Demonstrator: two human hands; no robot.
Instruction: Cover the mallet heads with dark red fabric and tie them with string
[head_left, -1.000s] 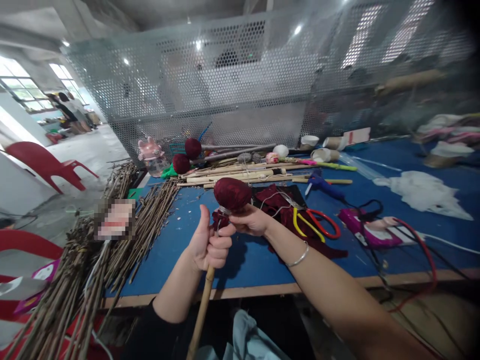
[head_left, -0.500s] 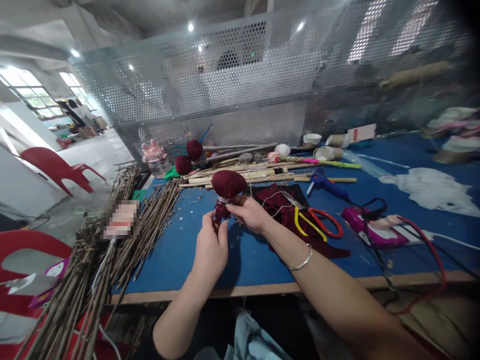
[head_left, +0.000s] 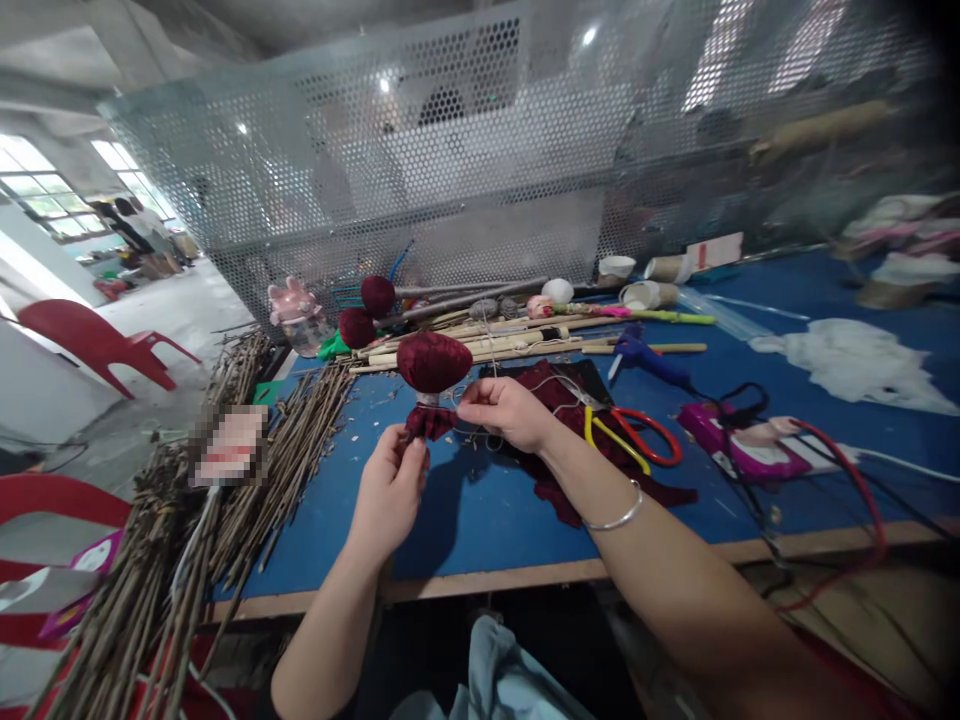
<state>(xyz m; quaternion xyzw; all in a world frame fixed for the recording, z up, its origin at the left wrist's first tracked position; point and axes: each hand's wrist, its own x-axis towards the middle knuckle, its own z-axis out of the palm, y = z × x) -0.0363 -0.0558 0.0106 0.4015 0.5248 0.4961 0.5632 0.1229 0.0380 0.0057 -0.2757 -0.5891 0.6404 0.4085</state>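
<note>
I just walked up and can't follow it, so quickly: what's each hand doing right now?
Left hand: closed, pinching the gathered cloth below the dark red ball.
Right hand: closed, pinching a thin string.

A red chair (head_left: 94,340) stands on the pale floor (head_left: 206,295) near bright paned windows (head_left: 45,190).

Workshop: glue gun (head_left: 639,352), scissors (head_left: 637,436) on worktable (head_left: 480,540).
</note>
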